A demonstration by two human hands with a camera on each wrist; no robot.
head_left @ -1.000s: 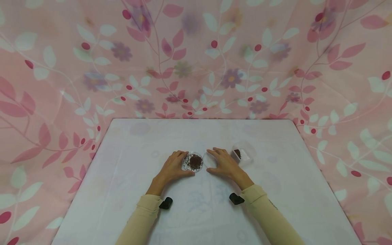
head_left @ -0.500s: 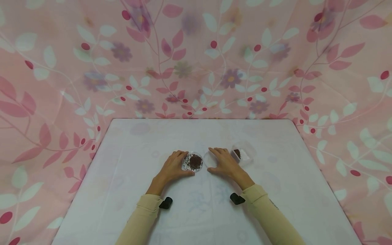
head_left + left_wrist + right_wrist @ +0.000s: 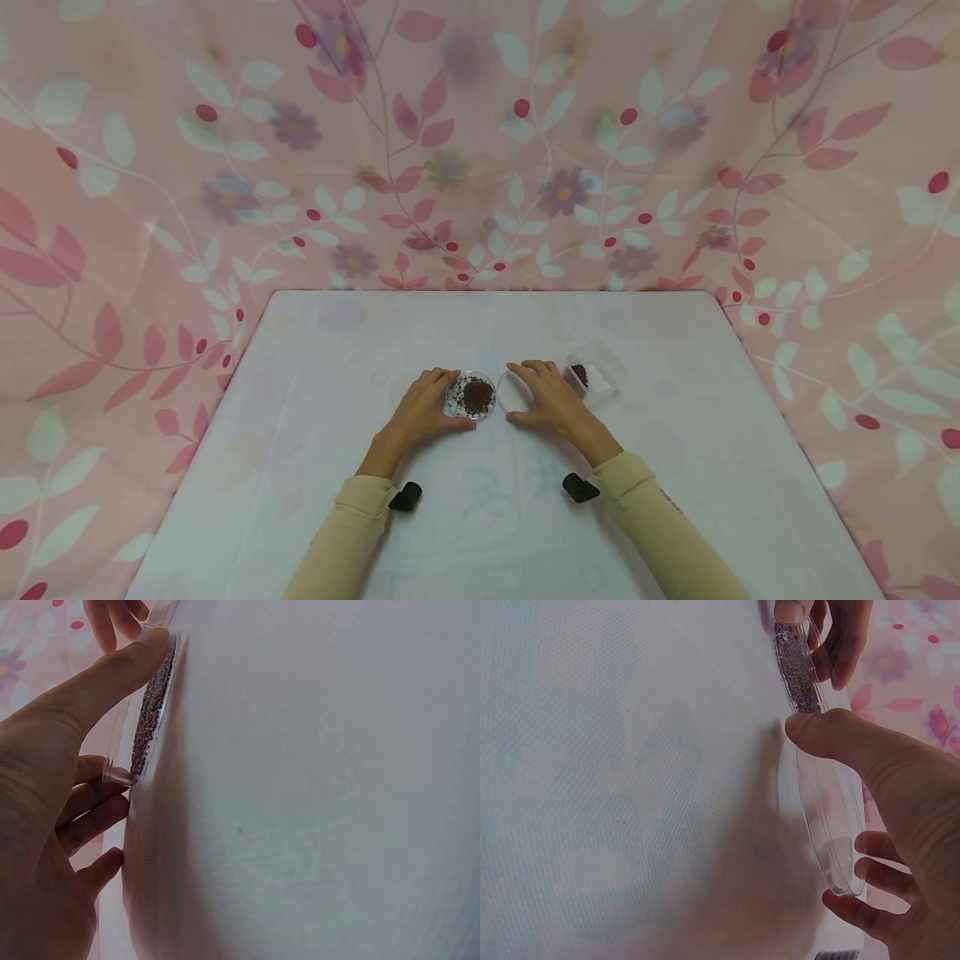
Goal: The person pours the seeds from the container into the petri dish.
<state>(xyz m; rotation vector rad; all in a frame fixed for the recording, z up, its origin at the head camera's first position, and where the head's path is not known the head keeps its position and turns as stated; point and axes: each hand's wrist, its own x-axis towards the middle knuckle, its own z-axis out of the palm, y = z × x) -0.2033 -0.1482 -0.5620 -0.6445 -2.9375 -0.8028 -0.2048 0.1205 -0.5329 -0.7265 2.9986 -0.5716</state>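
A clear round petri dish (image 3: 472,396) with dark brown granules spread over it sits near the middle of the white table. My left hand (image 3: 425,408) grips its rim, thumb on the near side and fingers on the far side. Right beside it is a clear, see-through petri dish lid (image 3: 826,814) with no granules in it. Its rim is held between the thumb and fingers of my right hand (image 3: 553,407). Dish and lid are close together at table level; whether they touch I cannot tell. In the left wrist view, the granules (image 3: 154,705) show through the dish's side.
Just beyond my right hand stands a small clear container (image 3: 609,377) with white inside and a patch of brown granules (image 3: 581,377). A white cloth covers the table (image 3: 360,333), and a pink floral curtain (image 3: 480,150) encloses its back and sides.
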